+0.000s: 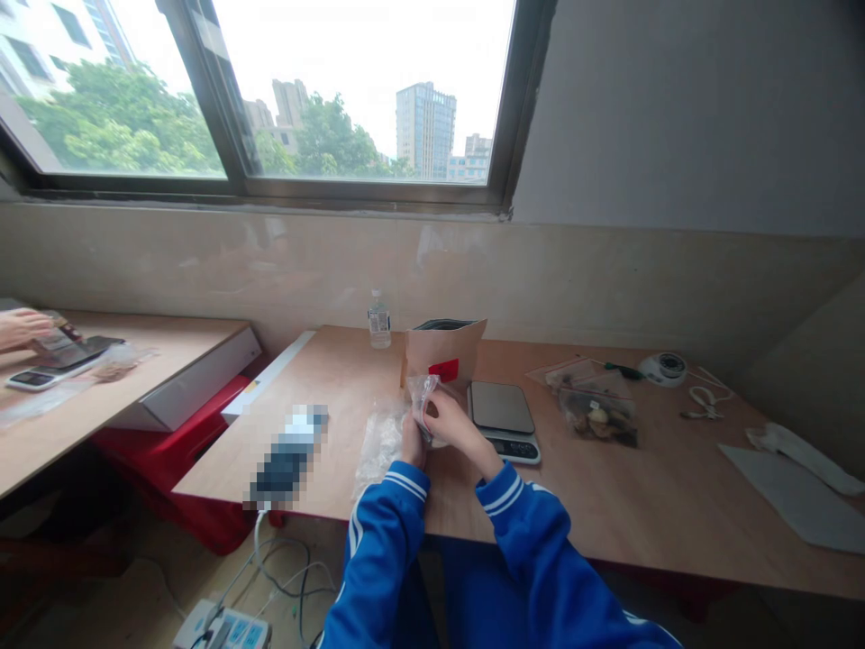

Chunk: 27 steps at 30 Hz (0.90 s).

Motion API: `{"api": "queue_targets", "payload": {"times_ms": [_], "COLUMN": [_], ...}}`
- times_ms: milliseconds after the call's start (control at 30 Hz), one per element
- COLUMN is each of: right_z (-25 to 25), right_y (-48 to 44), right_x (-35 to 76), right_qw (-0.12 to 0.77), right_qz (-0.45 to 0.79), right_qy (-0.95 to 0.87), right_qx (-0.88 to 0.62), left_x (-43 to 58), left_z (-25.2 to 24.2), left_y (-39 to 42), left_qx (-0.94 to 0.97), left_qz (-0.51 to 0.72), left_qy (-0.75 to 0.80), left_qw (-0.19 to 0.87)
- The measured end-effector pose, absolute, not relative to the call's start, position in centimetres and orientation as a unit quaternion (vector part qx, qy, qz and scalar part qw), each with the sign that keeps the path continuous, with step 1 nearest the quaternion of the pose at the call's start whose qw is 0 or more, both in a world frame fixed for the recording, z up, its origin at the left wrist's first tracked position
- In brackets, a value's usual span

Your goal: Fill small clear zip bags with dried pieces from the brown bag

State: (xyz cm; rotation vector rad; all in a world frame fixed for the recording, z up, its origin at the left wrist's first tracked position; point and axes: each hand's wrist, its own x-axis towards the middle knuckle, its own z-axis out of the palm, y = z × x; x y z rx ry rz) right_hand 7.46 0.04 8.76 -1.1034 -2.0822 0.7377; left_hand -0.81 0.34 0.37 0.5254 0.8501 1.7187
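Clear plastic pouch, small, crinkled; long axis upright, mouth up; your left hand and right hand clamped on it.

Desk: digital scale just in front of an open kraft pouch with a red label, water bottle behind by the wall. Right side — clear bag of dried bits, white round device, white cable, white sheet near the edge. Far left: a co-worker's hand at the neighbouring table; power strip on the floor.
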Motion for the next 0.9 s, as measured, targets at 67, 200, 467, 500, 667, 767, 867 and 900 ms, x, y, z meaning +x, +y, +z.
{"api": "queue_targets", "payload": {"times_ms": [67,200,467,500,667,767,867,900], "right_z": [8.7,8.9,9.7,9.9,10.9,11.5,12.3,12.7], "right_y": [0.2,0.2,-0.1,-0.3,-1.1,-1.2,-1.0,-0.9], "right_x": [7.5,7.7,7.9,8.1,9.0,9.3,9.5,9.6], "right_qw": [0.325,0.341,0.405,0.403,0.370,0.370,0.382,0.386], "right_qz": [0.288,0.313,0.324,0.327,0.356,0.357,0.353,0.352], "right_qy": [-0.789,-0.778,-0.741,-0.742,-0.758,-0.760,-0.757,-0.757], "right_qx": [-0.435,-0.426,-0.427,-0.425,-0.403,-0.397,-0.394,-0.392], "left_x": [-0.8,-0.9,-1.0,-1.0,-1.0,-1.0,-1.0,-1.1], "left_z": [0.4,0.5,1.1,1.3,2.0,2.0,2.1,2.1], "left_y": [0.4,0.5,0.2,0.1,-0.2,-0.1,-0.2,-0.2], "left_qx": [0.210,0.181,0.125,0.119,0.099,0.084,0.088,0.098], "left_qz": [0.724,0.725,0.712,0.710,0.700,0.698,0.697,0.696], "left_qy": [0.354,0.343,0.308,0.307,0.302,0.301,0.283,0.277], "left_qw": [0.554,0.569,0.618,0.623,0.640,0.645,0.653,0.655]}}
